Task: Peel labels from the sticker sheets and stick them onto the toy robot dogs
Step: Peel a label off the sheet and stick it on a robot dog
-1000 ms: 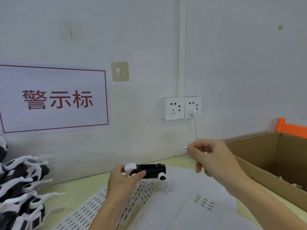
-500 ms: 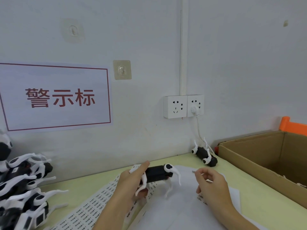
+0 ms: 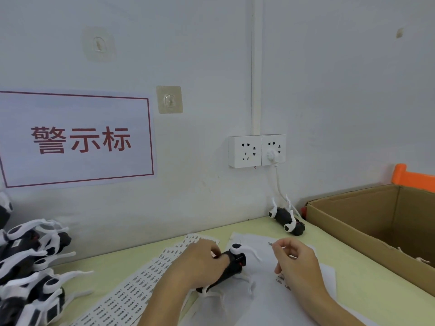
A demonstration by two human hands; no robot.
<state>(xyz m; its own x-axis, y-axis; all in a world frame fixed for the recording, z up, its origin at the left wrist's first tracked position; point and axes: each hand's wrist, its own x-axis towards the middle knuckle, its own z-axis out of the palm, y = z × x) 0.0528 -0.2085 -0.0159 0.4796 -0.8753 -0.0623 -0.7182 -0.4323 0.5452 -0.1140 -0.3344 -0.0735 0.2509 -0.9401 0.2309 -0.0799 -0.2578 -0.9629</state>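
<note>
The left hand (image 3: 200, 267) is wrapped around a black toy robot dog with white legs (image 3: 233, 262), holding it just above the white backing sheet (image 3: 263, 300) on the pale green counter (image 3: 353, 267). The right hand (image 3: 296, 260), apart from the left, pinches a tiny label (image 3: 270, 243) between thumb and forefinger, close beside the dog. Long sticker sheets printed with small labels (image 3: 131, 290) lie under the left forearm. A second black-and-white toy dog (image 3: 286, 220) lies on its back near the wall, beside an open cardboard box (image 3: 353, 222). A heap of the same toy dogs (image 3: 30, 267) sits at far left.
</note>
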